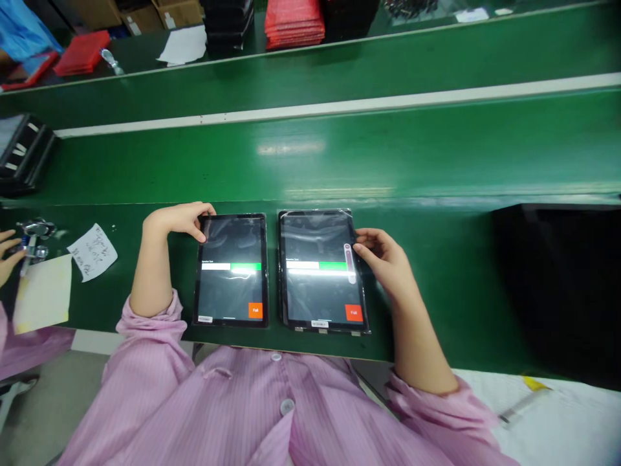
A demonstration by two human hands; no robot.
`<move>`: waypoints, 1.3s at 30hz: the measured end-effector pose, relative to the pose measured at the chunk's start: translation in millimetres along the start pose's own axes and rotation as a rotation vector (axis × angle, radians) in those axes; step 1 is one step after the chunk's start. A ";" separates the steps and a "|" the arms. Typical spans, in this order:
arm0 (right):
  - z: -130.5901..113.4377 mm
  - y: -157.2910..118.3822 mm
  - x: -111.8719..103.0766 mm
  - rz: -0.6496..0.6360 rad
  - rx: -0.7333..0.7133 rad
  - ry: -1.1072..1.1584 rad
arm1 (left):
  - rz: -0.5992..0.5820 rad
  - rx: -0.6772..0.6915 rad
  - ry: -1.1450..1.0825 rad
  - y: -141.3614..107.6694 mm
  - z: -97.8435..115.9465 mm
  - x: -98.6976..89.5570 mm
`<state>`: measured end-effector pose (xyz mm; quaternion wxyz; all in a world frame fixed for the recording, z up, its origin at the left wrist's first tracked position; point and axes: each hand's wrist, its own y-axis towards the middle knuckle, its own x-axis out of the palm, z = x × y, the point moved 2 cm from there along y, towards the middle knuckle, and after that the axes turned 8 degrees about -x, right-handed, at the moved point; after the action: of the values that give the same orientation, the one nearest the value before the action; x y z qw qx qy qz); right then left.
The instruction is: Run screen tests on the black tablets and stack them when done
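Two tablets lie side by side, both with lit dark screens showing a white and green bar and a "Fail" box. At the left tablet (231, 239), my left hand (182, 219) holds the upper-left corner, thumb on the front edge and fingers over the top. My right hand (383, 259) grips the right edge of the right tablet (315, 298), with the thumb at the rim and the fingers curled along the side. A volume slider shows on that screen beside my thumb. Clear film covers the right tablet.
A black box (557, 285) stands at the right of the green bench (451, 272). To the left are a handwritten note (93, 252), a yellowish sheet (43, 291) and a co-worker's hand (8, 255) by metal parts. Red pouches (294, 24) are stacked on the back shelf.
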<state>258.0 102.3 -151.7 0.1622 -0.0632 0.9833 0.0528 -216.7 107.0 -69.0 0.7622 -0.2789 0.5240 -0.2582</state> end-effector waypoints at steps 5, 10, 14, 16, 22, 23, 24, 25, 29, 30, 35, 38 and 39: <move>6.3 4.4 -1.1 -0.006 -0.008 0.038 | 0.049 0.036 -0.050 -5.5 -4.1 5.5; 8.0 7.8 -1.0 -0.021 0.004 0.075 | 0.131 0.139 -0.168 -15.5 -14.2 21.4; 7.6 9.1 -0.3 -0.015 0.005 0.097 | 0.236 0.214 -0.293 -23.9 -25.0 46.9; 7.1 9.3 0.0 -0.017 -0.002 0.099 | 0.288 0.233 -0.314 -27.7 -30.4 61.0; 6.5 9.5 1.5 -0.008 -0.038 0.091 | 0.327 0.279 -0.389 -40.9 -39.9 90.0; 6.9 9.7 1.9 -0.004 -0.039 0.095 | 0.326 0.284 -0.397 -43.5 -40.2 93.4; 7.3 10.0 2.3 0.001 -0.036 0.098 | 0.324 0.285 -0.403 -46.1 -40.2 96.8; 7.8 10.2 2.7 0.006 -0.033 0.101 | 0.323 0.285 -0.407 -48.7 -39.9 100.4; 8.4 10.1 4.2 0.007 -0.039 0.100 | 0.334 0.288 -0.415 -60.3 -37.3 117.5; 8.3 9.6 4.5 0.009 -0.045 0.095 | 0.336 0.288 -0.419 -63.5 -36.6 122.5; 7.5 6.7 5.8 0.033 -0.056 0.070 | 0.331 0.281 -0.446 -81.4 -34.3 147.8; 7.4 5.9 6.3 0.039 -0.055 0.066 | 0.315 0.263 -0.448 -92.7 -33.2 159.9; 7.4 5.8 6.3 0.040 -0.058 0.066 | 0.312 0.257 -0.446 -96.4 -32.7 163.2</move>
<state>253.6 108.3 -160.2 0.1269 -0.0500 0.9872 0.0822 -205.5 -78.6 -118.4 0.9181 -0.1460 0.3430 -0.1347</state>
